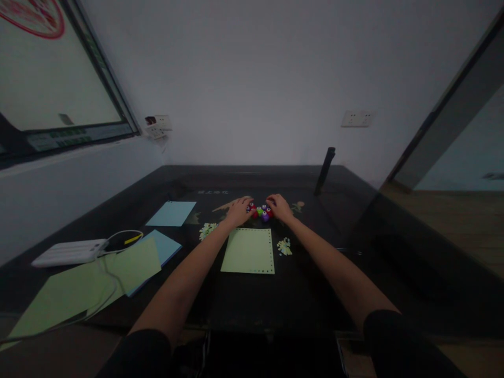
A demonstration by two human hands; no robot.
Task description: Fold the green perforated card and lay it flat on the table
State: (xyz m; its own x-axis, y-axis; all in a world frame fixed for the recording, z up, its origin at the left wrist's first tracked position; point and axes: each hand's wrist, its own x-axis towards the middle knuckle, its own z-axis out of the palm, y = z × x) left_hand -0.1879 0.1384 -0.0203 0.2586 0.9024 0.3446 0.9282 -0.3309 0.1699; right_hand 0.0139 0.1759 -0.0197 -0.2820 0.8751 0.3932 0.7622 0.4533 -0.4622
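**2 hands at punch cluster**

L hand (238, 211) & R hand (280, 207) rest either side of the small coloured punches (260, 211), mid bench (244, 299), toward far edge; grip can't be told. 1 green sheet (249, 251) lies just nearer, 2 confetti piles (284, 246) beside it.

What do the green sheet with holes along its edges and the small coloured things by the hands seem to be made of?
The green sheet looks like thin matte paper: flat, with punched holes along its edges. The small coloured things between the left hand and the right hand are probably glossy plastic, but they are too small to be sure.
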